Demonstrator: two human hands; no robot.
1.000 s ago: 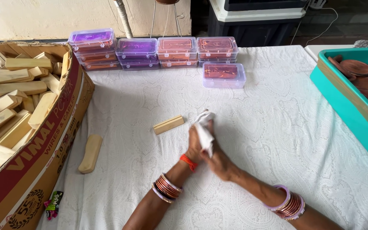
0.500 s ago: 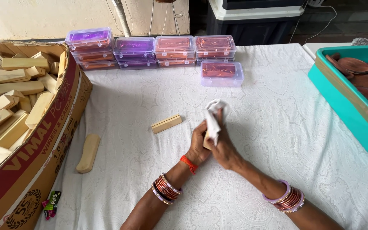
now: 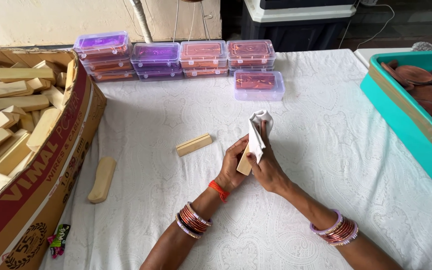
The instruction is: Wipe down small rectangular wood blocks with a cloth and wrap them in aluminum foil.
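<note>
The left hand [image 3: 232,167] is closed around the lower end of a small wooden block [image 3: 244,163], holding it tilted just above the middle of the worktop [image 3: 326,130], while the right hand [image 3: 267,167] grips a white cloth [image 3: 257,131] and presses it against the upper part of that block, fingers wrapped over the fabric. Both wrists carry stacks of bangles. A large cardboard box [image 3: 41,185] stands at the left edge, filled with many pale wooden blocks heaped at odd angles. Along the far side of the worktop is a row of clear plastic cases [image 3: 176,59] stacked in layers, some tinted purple and some showing reddish-brown contents, with one more single case [image 3: 259,85] set just in front of the row. At the right edge a teal tray [image 3: 406,120] holds round dark brown discs [image 3: 421,82]. A second wooden block [image 3: 194,144] lies flat on the white cloth cover just left of the hands, and a rounded wooden piece [image 3: 102,179] lies near the cardboard box.
</note>
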